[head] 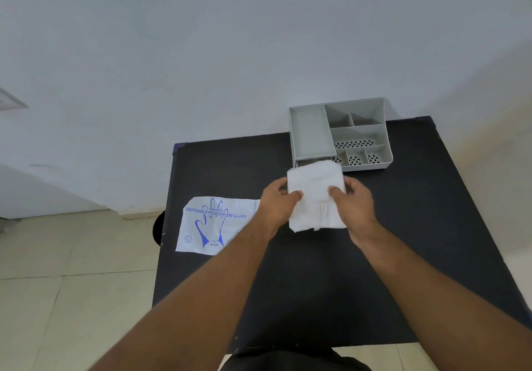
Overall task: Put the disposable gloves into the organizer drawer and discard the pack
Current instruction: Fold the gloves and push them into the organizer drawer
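A white stack of disposable gloves is held over the black table, just in front of the grey organizer. My left hand grips the stack's left edge and my right hand grips its right edge. The organizer's lower drawer looks pulled out slightly; the stack's far end hides most of it. The empty pack, white with blue glove print, lies flat on the table's left edge, partly overhanging.
The organizer stands at the table's far side against a pale wall. A dark round object shows beside the table's left edge, low by the tiled floor.
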